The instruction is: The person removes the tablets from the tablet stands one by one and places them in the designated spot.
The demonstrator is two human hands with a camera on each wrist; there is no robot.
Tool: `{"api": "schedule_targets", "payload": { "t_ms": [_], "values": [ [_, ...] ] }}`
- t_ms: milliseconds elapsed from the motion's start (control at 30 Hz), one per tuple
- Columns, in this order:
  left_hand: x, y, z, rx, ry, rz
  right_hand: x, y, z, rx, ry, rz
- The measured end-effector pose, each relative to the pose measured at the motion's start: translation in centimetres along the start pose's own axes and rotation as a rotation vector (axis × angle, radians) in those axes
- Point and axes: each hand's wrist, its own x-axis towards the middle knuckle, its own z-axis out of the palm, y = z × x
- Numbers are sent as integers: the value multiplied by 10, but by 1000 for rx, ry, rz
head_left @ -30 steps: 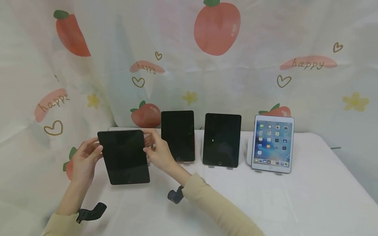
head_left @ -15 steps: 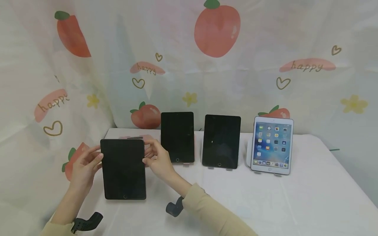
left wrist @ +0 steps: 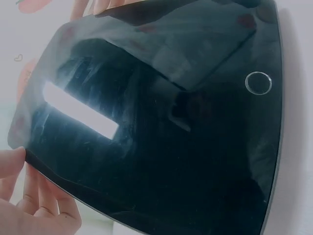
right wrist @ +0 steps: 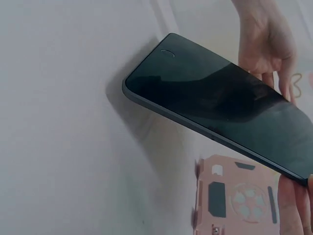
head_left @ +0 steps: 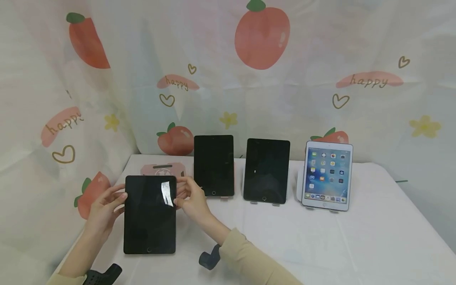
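A black tablet (head_left: 149,217) with a dark screen and a round home button is held by both hands at the left of the table. My left hand (head_left: 105,211) grips its left edge, thumb in front and fingers behind. The right hand (head_left: 195,204) pinches its right edge near the upper corner. In the right wrist view the tablet tilts, and a shadow lies beside its lower end; whether that end touches the table I cannot tell. Behind it a pink tablet case (right wrist: 242,196) with grey inserts is partly hidden in the head view.
Two more black tablets, one (head_left: 213,166) left of the other (head_left: 266,171), lean upright on stands along the back. Right of them stands a white tablet (head_left: 327,176) with its screen lit. A white cloth covers the table (head_left: 374,237); a printed curtain (head_left: 303,103) hangs behind.
Both hands have brought the black tablet down and toward the front, and it has straightened from its slant. More of the pink case shows behind it. The standing tablets have stayed put.
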Motion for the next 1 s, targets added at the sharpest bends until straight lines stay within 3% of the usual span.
{"api": "schedule_targets", "payload": {
  "t_ms": [400,1000],
  "values": [
    [1,-12,-2,66,-7,-124,-7,13,5,97,0,38],
    [7,-31,-6,144,-23,-207,-8,27,11,134,37,196]
  ]
}}
